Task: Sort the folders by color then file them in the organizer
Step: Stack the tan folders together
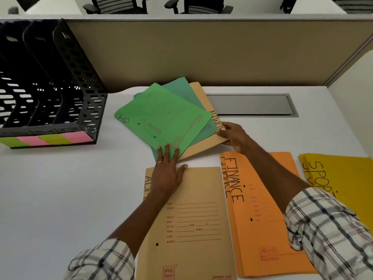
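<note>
Though partly sorted, nothing filed yet. Left to split: a fanned heap of three, with a bright green card folder (161, 116) marked HR on top, a duller teal-green card folder (181, 87) under it, and a tan kraft folder (203, 146) at the bottom. Pinned at its near corner under the straight, slightly spread fingertips (167, 152) of the left hand (166, 172): the green top one. Pinched at its near right corner between thumb and curled fingers (222, 134) of the right hand (232, 135): the tan bottom one, seemingly ready for drawing out from beneath the greens.

Under the left palm, a second tan kraft folder (193, 219), lying alone as the start of a tan pile. Beneath the right forearm, a stack of orange folders (258, 209) lettered FINANCE; further right of that forearm, yellow folders (347, 178). Well apart, left of both hands, a black perforated plastic organizer (80, 77) fronted by pink and lime sticky notes (50, 139), with no folder visible in its slots.

Remaining, by this reading: joining tan to tan, settling the two greens, then all the filing.
</note>
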### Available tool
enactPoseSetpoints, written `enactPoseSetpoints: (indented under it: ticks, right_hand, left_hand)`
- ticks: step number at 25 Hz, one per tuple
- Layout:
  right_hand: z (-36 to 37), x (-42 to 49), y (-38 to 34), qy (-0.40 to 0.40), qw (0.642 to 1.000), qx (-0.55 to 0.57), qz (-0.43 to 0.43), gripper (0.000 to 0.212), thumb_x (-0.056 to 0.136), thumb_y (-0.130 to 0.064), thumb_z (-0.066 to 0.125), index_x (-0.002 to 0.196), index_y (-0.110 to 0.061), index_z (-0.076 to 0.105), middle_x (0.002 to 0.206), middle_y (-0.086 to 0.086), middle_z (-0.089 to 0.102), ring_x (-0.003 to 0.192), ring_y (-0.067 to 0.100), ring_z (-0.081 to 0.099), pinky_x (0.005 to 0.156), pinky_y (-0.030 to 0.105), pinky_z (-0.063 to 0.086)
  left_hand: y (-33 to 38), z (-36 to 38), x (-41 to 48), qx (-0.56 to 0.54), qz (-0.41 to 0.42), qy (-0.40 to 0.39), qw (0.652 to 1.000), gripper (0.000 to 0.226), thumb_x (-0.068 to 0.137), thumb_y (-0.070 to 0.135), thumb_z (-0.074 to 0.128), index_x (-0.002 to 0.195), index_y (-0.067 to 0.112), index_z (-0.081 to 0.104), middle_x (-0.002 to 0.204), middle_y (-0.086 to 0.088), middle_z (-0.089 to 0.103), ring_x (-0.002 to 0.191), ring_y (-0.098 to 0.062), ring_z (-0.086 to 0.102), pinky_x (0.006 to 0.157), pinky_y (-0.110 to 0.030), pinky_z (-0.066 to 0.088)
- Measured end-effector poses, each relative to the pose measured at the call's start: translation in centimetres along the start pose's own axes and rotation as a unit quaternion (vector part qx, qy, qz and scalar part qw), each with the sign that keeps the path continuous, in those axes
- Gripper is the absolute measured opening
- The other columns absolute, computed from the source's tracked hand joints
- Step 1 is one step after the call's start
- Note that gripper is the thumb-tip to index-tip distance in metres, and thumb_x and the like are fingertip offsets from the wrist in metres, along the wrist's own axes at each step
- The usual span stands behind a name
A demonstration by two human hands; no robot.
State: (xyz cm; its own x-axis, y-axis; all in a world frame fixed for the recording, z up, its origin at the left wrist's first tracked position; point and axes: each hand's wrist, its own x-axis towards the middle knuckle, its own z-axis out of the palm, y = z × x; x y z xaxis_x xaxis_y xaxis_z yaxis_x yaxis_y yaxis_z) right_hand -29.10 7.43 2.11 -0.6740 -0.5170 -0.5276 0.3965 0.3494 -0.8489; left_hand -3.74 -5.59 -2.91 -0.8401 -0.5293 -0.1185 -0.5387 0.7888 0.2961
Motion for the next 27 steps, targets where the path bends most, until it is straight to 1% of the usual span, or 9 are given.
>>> enactPoseSetpoints:
  ticks: [3, 8, 10, 13, 17, 21, 24, 25, 27]
  right_hand:
    - [-0.4, -0.9, -0.2, -0.018, 0.998, 0.061, -0.007, 0.041, 0.094, -0.007, 0.066, 0.133, -0.011, 0.057, 0.121, 0.012, 0.071, 0.105, 0.025, 0.071, 0.075, 0.034, 0.062]
    - [-2.9, -2.6, -1.4, 0.027, 0.995, 0.084, -0.039, 0.041, 0.096, -0.008, 0.061, 0.137, -0.011, 0.057, 0.122, 0.010, 0.070, 0.105, 0.024, 0.068, 0.079, 0.034, 0.059]
    - [-4.7, -3.6, -1.5, 0.053, 0.993, 0.093, -0.049, 0.038, 0.097, -0.008, 0.060, 0.135, -0.012, 0.059, 0.117, 0.006, 0.071, 0.101, 0.020, 0.068, 0.082, 0.035, 0.058]
    - [-8.0, -5.8, -1.2, 0.091, 0.988, 0.112, -0.054, 0.038, 0.097, -0.008, 0.059, 0.134, -0.013, 0.060, 0.118, 0.005, 0.071, 0.106, 0.020, 0.067, 0.088, 0.037, 0.057]
    - [-11.9, -9.4, -0.4, 0.116, 0.981, 0.140, -0.063, 0.037, 0.098, -0.007, 0.056, 0.134, -0.010, 0.059, 0.120, 0.007, 0.069, 0.107, 0.021, 0.066, 0.080, 0.032, 0.058]
    - [-14.4, -13.0, 0.2, 0.122, 0.976, 0.165, -0.076, 0.032, 0.098, -0.008, 0.055, 0.128, -0.014, 0.062, 0.112, 0.003, 0.071, 0.096, 0.015, 0.068, 0.068, 0.023, 0.060]
    - [-15.6, -15.5, 0.7, 0.124, 0.974, 0.169, -0.084, 0.026, 0.096, -0.010, 0.059, 0.119, -0.017, 0.069, 0.107, 0.001, 0.075, 0.092, 0.012, 0.072, 0.068, 0.022, 0.060]
    - [-15.8, -16.2, 0.8, 0.121, 0.974, 0.169, -0.086, 0.024, 0.095, -0.011, 0.061, 0.115, -0.018, 0.071, 0.105, 0.000, 0.076, 0.089, 0.010, 0.073, 0.067, 0.022, 0.059]
    - [-16.0, -17.7, 1.1, 0.115, 0.975, 0.165, -0.095, 0.020, 0.094, -0.013, 0.063, 0.108, -0.020, 0.075, 0.100, -0.002, 0.078, 0.085, 0.007, 0.074, 0.066, 0.021, 0.059]
  left_hand:
    - [-0.2, -0.2, 0.2, -0.009, -0.007, 0.010, 1.000, 0.068, 0.106, 0.055, 0.031, 0.163, 0.021, 0.017, 0.171, -0.010, 0.001, 0.157, -0.034, -0.007, 0.123, -0.048, 0.022]
    - [-1.0, -1.0, 0.5, 0.011, -0.014, 0.018, 1.000, 0.063, 0.107, 0.051, 0.025, 0.161, 0.019, 0.023, 0.170, -0.014, 0.011, 0.158, -0.034, 0.004, 0.121, -0.050, 0.029]
    - [-1.4, -1.1, 0.4, 0.020, -0.013, 0.019, 1.000, 0.063, 0.107, 0.051, 0.026, 0.162, 0.019, 0.021, 0.170, -0.013, 0.010, 0.158, -0.032, 0.004, 0.124, -0.049, 0.027]
    - [-1.7, -1.3, 0.3, 0.027, -0.013, 0.002, 1.000, 0.067, 0.106, 0.055, 0.025, 0.163, 0.018, 0.018, 0.171, -0.013, 0.006, 0.158, -0.031, 0.001, 0.127, -0.048, 0.019]
    - [-1.0, -2.1, -0.2, 0.007, -0.007, -0.016, 1.000, 0.071, 0.106, 0.056, 0.026, 0.162, 0.012, 0.019, 0.170, -0.015, 0.007, 0.158, -0.033, -0.001, 0.128, -0.047, 0.012]
    - [1.7, -3.1, -1.6, -0.109, 0.009, 0.005, 0.994, 0.065, 0.106, 0.054, 0.033, 0.155, 0.011, 0.040, 0.167, -0.014, 0.024, 0.158, -0.031, 0.009, 0.127, -0.047, 0.017]
    - [4.7, -4.3, -2.8, -0.288, 0.033, 0.027, 0.957, 0.057, 0.106, 0.052, 0.037, 0.142, 0.012, 0.056, 0.149, -0.013, 0.054, 0.145, -0.031, 0.040, 0.112, -0.035, 0.035]
    - [5.8, -4.8, -3.1, -0.345, 0.033, 0.016, 0.938, 0.057, 0.106, 0.053, 0.038, 0.139, 0.011, 0.058, 0.142, -0.013, 0.059, 0.137, -0.031, 0.049, 0.107, -0.034, 0.040]
    - [7.6, -5.5, -3.7, -0.392, 0.008, -0.030, 0.920, 0.067, 0.103, 0.060, 0.039, 0.148, 0.011, 0.048, 0.143, -0.012, 0.060, 0.133, -0.029, 0.055, 0.106, -0.039, 0.043]
